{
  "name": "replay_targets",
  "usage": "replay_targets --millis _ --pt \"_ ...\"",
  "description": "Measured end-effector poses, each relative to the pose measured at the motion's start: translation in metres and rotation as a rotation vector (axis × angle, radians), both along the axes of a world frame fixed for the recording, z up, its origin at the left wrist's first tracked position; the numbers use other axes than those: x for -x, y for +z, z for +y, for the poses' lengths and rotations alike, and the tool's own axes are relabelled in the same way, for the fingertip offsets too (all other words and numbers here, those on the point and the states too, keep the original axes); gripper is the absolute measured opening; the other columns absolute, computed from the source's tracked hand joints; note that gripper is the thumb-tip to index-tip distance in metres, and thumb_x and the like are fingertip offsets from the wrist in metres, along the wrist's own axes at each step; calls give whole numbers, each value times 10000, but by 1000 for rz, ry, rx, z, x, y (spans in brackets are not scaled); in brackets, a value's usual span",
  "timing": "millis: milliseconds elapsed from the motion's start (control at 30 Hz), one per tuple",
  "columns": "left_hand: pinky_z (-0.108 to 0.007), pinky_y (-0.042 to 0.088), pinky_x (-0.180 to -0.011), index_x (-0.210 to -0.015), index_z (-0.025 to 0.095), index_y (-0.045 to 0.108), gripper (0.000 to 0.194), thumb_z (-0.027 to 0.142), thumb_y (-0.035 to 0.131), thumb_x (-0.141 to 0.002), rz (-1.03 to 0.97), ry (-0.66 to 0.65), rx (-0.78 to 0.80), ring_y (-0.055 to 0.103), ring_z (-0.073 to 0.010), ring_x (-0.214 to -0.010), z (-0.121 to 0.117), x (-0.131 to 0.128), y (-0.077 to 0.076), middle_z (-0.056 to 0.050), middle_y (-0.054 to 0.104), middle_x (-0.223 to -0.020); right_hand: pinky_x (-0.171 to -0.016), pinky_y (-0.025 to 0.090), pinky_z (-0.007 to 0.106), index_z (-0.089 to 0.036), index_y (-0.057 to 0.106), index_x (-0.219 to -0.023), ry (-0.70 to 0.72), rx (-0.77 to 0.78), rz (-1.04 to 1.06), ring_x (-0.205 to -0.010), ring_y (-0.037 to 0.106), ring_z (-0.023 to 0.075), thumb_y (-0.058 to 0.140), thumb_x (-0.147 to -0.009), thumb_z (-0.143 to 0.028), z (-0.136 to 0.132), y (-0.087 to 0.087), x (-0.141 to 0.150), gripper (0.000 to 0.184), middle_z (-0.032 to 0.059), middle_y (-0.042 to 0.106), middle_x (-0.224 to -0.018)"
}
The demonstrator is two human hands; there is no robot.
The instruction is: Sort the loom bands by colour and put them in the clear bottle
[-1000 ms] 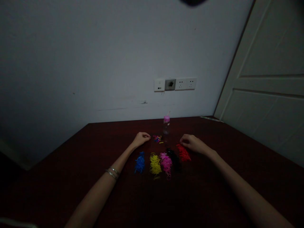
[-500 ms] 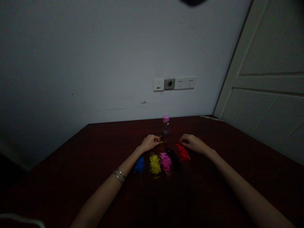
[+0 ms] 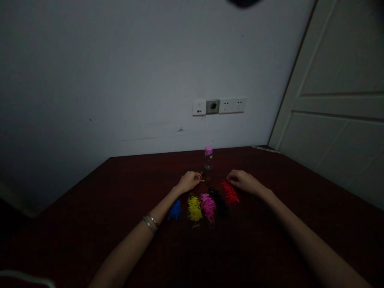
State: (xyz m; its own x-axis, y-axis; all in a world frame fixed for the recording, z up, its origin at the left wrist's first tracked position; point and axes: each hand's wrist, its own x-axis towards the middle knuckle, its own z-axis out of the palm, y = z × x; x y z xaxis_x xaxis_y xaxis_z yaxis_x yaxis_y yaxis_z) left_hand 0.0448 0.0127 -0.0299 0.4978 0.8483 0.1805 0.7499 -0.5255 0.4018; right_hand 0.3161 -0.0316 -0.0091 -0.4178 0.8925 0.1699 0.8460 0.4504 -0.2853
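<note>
My left hand (image 3: 188, 182) rests at the far end of the piles, its fingers closed on a small cluster of mixed-colour rubber bands (image 3: 201, 175). A yellow strand sticks out by its fingertips. My right hand (image 3: 244, 181) has its fingers pinched at the far end of the red rubber bands (image 3: 230, 193); the dim light hides how many it grips. Between the hands lie black rubber bands (image 3: 219, 202), pink rubber bands (image 3: 208, 207) and yellow rubber bands (image 3: 194, 209). Blue rubber bands (image 3: 175, 210) lie beside my left forearm.
Behind the piles stands a clear bottle (image 3: 208, 161) with a pink lid and a thin stick or straw at its top. The dark red table (image 3: 135, 172) meets a pale wall with sockets (image 3: 229, 105). To the right is a panelled door (image 3: 339, 100).
The view has shifted very slightly. Both hands stay in nearly the same places, and the piles look unchanged.
</note>
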Motion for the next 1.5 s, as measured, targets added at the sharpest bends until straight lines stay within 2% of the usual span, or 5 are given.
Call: replay_targets --millis 300,500,1100,1233,1500 --pt "-199 389 -635 -859 151 621 234 253 419 -798 -85 -27 -30 551 -127 -725 5 7 8 -46 638 -847 -755 419 269 -208 617 -876 -8 1 -5 -854 556 175 478 -774 -235 2 -3 -3 175 51 598 -951" --pt "-194 362 -566 -796 137 654 240 328 519 -742 -20 -39 51 534 -124 -635 4 9 12 -33 628 -727 -764 425 270 -209 624 -868 -37 19 0 -865 556 178 478 -772 -233 1 -2 -3 176 47 603 -949" --pt "-209 386 -617 -800 137 583 202 280 440 -807 63 -85 -5 545 -137 -702 1 9 4 -49 619 -813 -759 425 267 -203 625 -868 -40 12 -24 -872 558 181 473 -777 -237 2 -4 -3 180 54 607 -956" --pt "-214 403 -704 -840 128 571 204 235 397 -832 -90 -128 -6 543 -131 -782 3 14 21 -49 615 -855 -739 425 266 -210 617 -857 -28 -1 -40 -861 562 181 462 -781 -241 2 -4 -3 175 50 605 -950" --pt "-229 394 -722 -847 119 559 193 198 384 -827 -156 -101 -113 506 -127 -764 -6 25 93 -45 584 -835 -758 422 279 -213 622 -862 -30 12 -33 -879 560 189 457 -783 -245 -2 1 0 186 55 608 -963"
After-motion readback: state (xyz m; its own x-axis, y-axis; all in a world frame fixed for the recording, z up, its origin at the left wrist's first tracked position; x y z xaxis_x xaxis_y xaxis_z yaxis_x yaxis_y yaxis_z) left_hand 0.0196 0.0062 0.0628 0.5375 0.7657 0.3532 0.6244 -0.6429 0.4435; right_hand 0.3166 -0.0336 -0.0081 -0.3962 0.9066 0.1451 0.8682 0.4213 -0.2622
